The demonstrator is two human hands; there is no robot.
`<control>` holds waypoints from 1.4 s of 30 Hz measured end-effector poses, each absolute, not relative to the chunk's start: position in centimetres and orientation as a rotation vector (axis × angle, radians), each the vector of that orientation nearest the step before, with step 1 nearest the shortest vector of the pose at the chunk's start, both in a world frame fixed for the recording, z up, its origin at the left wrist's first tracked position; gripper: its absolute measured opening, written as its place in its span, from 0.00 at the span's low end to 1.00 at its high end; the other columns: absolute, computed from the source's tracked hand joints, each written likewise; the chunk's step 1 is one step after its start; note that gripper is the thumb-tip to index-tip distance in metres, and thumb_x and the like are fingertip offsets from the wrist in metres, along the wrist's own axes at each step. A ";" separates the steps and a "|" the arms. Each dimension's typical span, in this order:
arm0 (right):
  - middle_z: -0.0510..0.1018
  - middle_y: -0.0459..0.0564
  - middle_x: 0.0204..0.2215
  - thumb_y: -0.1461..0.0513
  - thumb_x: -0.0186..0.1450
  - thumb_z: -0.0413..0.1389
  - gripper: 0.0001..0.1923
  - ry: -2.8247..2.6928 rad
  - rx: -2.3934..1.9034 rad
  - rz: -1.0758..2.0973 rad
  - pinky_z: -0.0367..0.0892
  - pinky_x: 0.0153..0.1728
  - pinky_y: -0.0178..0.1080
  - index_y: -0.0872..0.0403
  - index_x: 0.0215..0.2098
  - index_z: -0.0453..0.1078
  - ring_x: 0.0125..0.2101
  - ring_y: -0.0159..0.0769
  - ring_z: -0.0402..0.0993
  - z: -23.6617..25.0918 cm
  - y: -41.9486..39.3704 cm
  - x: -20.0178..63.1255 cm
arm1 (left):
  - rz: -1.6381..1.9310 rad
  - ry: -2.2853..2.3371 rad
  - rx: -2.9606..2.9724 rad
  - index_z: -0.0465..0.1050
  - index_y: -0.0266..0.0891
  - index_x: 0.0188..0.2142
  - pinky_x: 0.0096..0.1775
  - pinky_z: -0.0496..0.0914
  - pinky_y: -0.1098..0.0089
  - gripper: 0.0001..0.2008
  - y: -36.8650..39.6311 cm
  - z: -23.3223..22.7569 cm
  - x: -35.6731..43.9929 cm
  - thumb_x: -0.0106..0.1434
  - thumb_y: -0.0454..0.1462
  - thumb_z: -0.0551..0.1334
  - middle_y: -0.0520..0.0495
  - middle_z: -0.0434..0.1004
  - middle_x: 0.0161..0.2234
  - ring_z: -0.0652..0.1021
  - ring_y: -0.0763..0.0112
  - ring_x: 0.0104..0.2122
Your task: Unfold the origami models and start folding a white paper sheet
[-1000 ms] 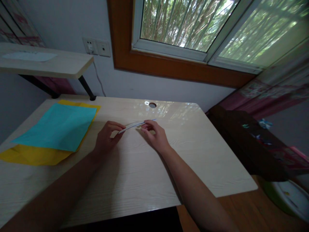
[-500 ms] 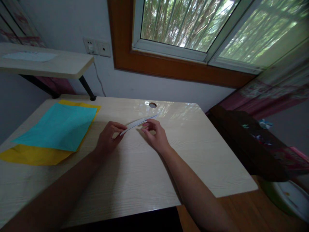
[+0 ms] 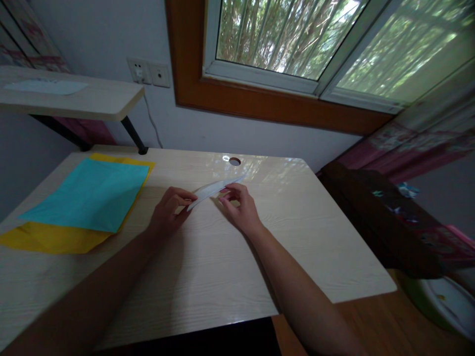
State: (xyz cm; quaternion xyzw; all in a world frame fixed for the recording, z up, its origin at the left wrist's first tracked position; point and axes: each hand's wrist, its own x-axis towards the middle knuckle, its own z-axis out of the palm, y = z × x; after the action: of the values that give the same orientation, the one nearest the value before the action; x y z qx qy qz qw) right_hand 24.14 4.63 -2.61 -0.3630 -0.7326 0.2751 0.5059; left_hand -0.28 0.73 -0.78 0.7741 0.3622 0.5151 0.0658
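A narrow piece of folded white paper (image 3: pixel 211 190) is held slightly above the desk, slanting up to the right. My left hand (image 3: pixel 171 206) pinches its near left end between thumb and fingers. On the other side, my right hand (image 3: pixel 240 206) has its fingertips at the paper's right part, the thumb curled a little below; the exact contact is partly hidden behind the fingers. To the left of my hands, a turquoise sheet (image 3: pixel 92 195) lies on top of a larger yellow sheet (image 3: pixel 70 241).
The pale wooden desk (image 3: pixel 222 277) has a round cable hole (image 3: pixel 235 161) near its back edge. A raised shelf (image 3: pixel 104 96) with a white paper (image 3: pixel 46 86) stands at the back left. Beyond the right edge is a dark cabinet (image 3: pixel 371 217) with small items on it.
The white paper has tilted so that more of its broad face shows. My left hand has shifted slightly to the right; my right hand is almost unmoved.
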 end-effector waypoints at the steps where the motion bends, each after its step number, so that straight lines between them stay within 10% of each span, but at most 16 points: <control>1: 0.79 0.50 0.41 0.58 0.67 0.62 0.18 -1.778 -0.885 0.654 0.76 0.38 0.41 0.48 0.53 0.64 0.35 0.34 0.78 -2.6 4.6 24.2 | 1.550 1.094 2.329 0.68 0.42 0.37 0.43 0.74 0.65 0.06 0.7 -0.8 -0.3 0.66 0.32 0.64 0.48 0.79 0.41 0.78 0.67 0.42; 19: 0.80 0.50 0.38 0.63 0.69 0.55 0.11 -1.993 -0.896 0.450 0.72 0.39 0.39 0.49 0.49 0.72 0.36 0.36 0.77 -1.7 4.5 24.3 | 1.386 0.913 2.500 0.69 0.43 0.37 0.48 0.73 0.61 0.07 0.8 -1.1 0.0 0.65 0.28 0.60 0.45 0.78 0.49 0.76 0.66 0.46; 42: 0.73 0.54 0.39 0.66 0.64 0.51 0.13 -2.281 -0.643 0.203 0.70 0.41 0.48 0.49 0.47 0.68 0.41 0.45 0.70 -0.4 3.0 23.9 | 1.173 0.856 2.611 0.60 0.50 0.63 0.45 0.75 0.65 0.30 0.6 -1.7 0.6 0.66 0.24 0.55 0.44 0.70 0.46 0.74 0.67 0.43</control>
State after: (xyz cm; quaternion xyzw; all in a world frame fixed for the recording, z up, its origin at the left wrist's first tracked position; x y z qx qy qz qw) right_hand 23.86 3.02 -0.38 -0.2508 -0.8901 0.0791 0.3723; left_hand 0.56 0.60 -1.69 0.8715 0.2855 0.3913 0.0768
